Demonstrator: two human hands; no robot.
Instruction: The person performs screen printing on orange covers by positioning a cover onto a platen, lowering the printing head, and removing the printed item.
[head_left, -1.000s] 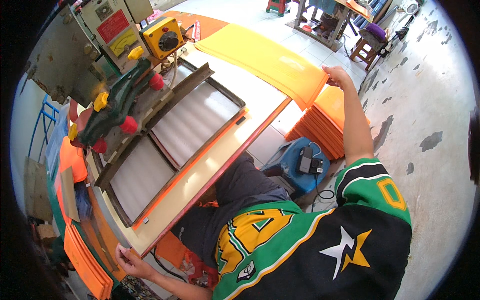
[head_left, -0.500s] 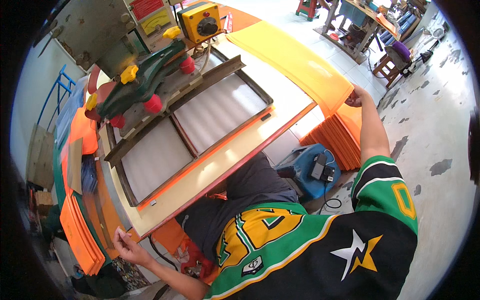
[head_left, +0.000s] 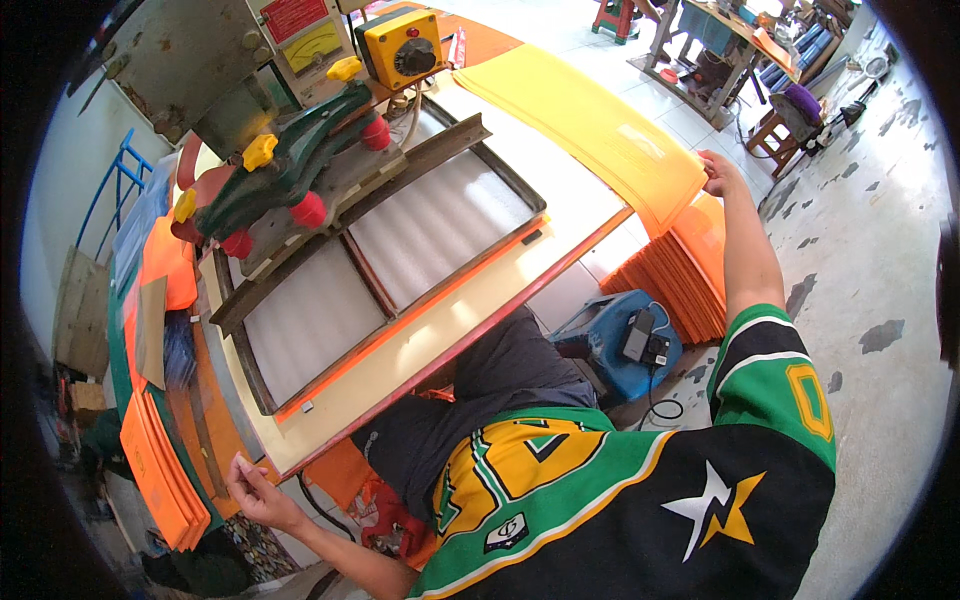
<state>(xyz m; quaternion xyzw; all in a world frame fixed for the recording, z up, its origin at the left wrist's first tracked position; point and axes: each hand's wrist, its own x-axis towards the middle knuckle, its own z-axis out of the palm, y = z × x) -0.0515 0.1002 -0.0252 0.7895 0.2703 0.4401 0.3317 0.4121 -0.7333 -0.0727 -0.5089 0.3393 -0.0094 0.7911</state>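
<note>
Right hand (head_left: 716,172) pinches the near edge of the orange sheet (head_left: 590,120) on the tabletop (head_left: 420,345); left hand (head_left: 252,490) rests half-curled, empty, at the corner. Next looks like pulling that sheet clear.

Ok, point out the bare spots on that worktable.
Free: the cream strip between the metal frames and the table's red front edge. Crowded: the far right end under the yellow sheets, gripped by the right hand, and the back, filled by the press machine.

right hand (head_left: 718,172) grips orange sheet (head_left: 590,130); left hand (head_left: 255,490) touches table corner (head_left: 285,455)
</note>
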